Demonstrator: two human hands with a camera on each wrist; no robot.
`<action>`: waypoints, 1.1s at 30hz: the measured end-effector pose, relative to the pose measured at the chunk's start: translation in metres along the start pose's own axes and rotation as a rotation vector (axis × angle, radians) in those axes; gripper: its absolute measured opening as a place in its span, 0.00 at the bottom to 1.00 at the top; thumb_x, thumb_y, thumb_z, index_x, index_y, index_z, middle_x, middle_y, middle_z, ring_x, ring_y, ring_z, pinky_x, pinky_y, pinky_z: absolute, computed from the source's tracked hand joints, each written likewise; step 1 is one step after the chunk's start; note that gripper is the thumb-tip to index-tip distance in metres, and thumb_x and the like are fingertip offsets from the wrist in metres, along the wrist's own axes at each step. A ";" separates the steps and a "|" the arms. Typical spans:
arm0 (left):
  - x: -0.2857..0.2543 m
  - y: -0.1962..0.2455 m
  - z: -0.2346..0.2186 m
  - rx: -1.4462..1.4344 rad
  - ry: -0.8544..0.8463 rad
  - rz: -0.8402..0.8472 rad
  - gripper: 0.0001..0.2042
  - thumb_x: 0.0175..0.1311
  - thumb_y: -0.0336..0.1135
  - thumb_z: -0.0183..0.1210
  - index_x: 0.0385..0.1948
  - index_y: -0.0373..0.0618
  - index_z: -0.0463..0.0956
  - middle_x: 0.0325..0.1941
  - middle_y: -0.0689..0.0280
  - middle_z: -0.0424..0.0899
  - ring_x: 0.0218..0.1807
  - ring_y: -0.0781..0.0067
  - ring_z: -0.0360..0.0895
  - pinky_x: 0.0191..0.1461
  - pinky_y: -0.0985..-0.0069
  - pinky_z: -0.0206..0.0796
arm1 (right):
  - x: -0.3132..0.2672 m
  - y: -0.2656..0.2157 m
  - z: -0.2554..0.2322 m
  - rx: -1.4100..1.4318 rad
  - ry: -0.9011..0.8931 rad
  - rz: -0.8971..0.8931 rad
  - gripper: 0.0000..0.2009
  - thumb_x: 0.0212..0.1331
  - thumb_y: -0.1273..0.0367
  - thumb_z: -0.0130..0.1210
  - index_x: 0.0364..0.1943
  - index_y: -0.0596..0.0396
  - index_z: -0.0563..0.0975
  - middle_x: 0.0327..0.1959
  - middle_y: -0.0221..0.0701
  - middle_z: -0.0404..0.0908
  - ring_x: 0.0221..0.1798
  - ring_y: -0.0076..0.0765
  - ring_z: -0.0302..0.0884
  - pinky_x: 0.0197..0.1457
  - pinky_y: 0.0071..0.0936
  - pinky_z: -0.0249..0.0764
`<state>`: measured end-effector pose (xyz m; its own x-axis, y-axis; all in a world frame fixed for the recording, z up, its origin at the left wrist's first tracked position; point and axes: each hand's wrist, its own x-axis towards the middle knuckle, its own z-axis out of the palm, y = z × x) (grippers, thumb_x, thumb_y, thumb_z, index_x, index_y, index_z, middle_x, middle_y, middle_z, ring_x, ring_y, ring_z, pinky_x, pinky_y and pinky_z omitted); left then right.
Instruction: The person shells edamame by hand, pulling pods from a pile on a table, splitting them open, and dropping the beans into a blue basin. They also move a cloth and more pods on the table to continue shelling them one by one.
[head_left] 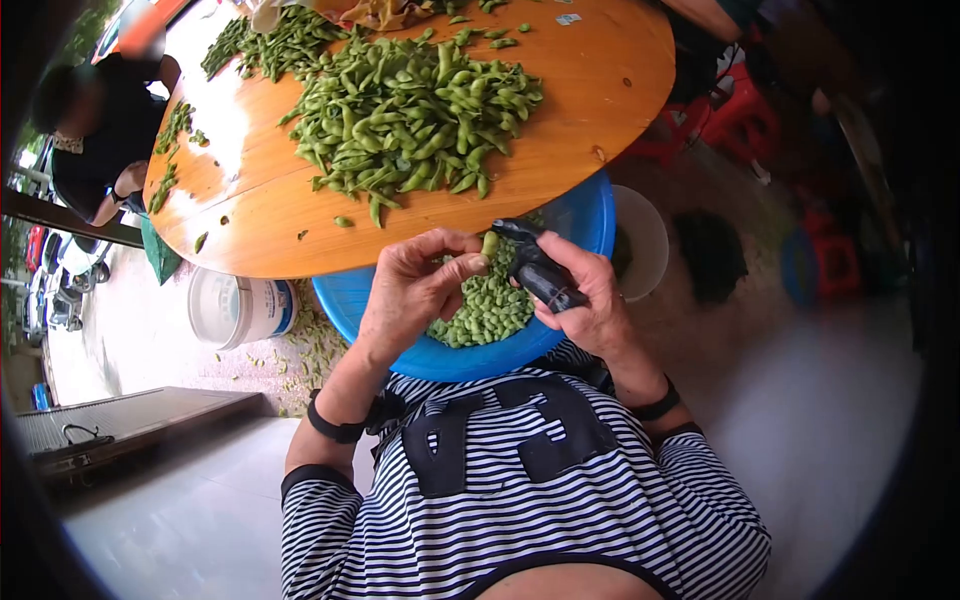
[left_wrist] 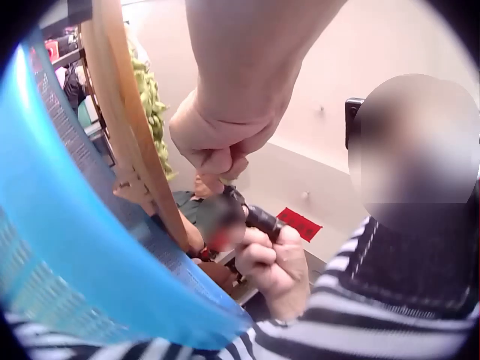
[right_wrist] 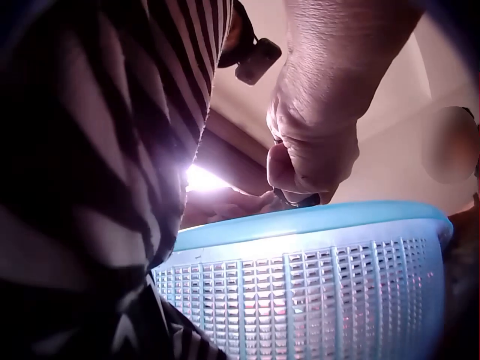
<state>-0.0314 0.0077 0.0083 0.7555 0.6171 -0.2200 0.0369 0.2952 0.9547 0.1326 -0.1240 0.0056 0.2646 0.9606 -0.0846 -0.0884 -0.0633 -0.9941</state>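
My left hand [head_left: 420, 285] pinches a green soybean pod [head_left: 489, 245] between thumb and fingertips. Close by on the right, my right hand [head_left: 595, 295] grips a black tubular object [head_left: 548, 282], its far end right at the pod. What kind of thing it is, I cannot tell. Both hands are above a blue basket [head_left: 350, 325] holding many shelled green beans [head_left: 485, 312]. In the left wrist view, the black object [left_wrist: 262, 220] lies across the right hand's curled fingers. The right wrist view shows the right hand [right_wrist: 315, 161] over the rim of the basket [right_wrist: 300, 225].
A big heap of soybean pods [head_left: 410, 120] lies on the wooden table [head_left: 590, 80], whose edge overhangs the basket. White buckets stand on the left [head_left: 225, 310] and right [head_left: 645, 245]. Fallen pods litter the floor [head_left: 310, 345]. Another person [head_left: 110, 130] is at the far left.
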 end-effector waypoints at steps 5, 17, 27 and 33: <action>0.002 -0.008 0.018 0.005 0.079 0.014 0.04 0.62 0.29 0.61 0.34 0.38 0.79 0.23 0.74 0.76 0.14 0.90 0.62 0.17 0.87 0.52 | 0.001 0.001 -0.002 0.051 -0.036 0.026 0.24 0.47 0.79 0.51 0.54 0.62 0.72 0.25 0.21 0.71 0.28 0.11 0.63 0.29 0.14 0.61; 0.001 -0.016 0.006 -0.142 -0.039 -0.027 0.03 0.62 0.26 0.60 0.32 0.38 0.76 0.23 0.71 0.76 0.16 0.88 0.62 0.18 0.86 0.50 | 0.007 0.012 -0.013 0.081 -0.110 -0.004 0.17 0.47 0.78 0.51 0.45 0.62 0.78 0.25 0.23 0.72 0.24 0.12 0.62 0.25 0.14 0.60; 0.001 -0.022 0.024 -0.122 0.011 0.160 0.08 0.64 0.34 0.60 0.27 0.42 0.74 0.22 0.72 0.76 0.21 0.88 0.65 0.22 0.87 0.55 | 0.009 0.024 -0.011 0.481 -0.241 0.096 0.18 0.49 0.73 0.45 0.45 0.64 0.75 0.26 0.22 0.68 0.21 0.13 0.58 0.21 0.13 0.56; 0.001 -0.019 0.009 0.166 -0.023 0.048 0.12 0.69 0.36 0.54 0.27 0.39 0.73 0.19 0.74 0.70 0.18 0.88 0.63 0.20 0.86 0.52 | 0.008 0.014 -0.005 0.120 -0.102 0.031 0.18 0.43 0.78 0.47 0.43 0.65 0.75 0.28 0.22 0.67 0.26 0.14 0.63 0.26 0.17 0.61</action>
<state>-0.0258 -0.0040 -0.0081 0.7735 0.6103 -0.1710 0.1070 0.1401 0.9843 0.1388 -0.1182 -0.0091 0.1619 0.9815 -0.1017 -0.2112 -0.0663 -0.9752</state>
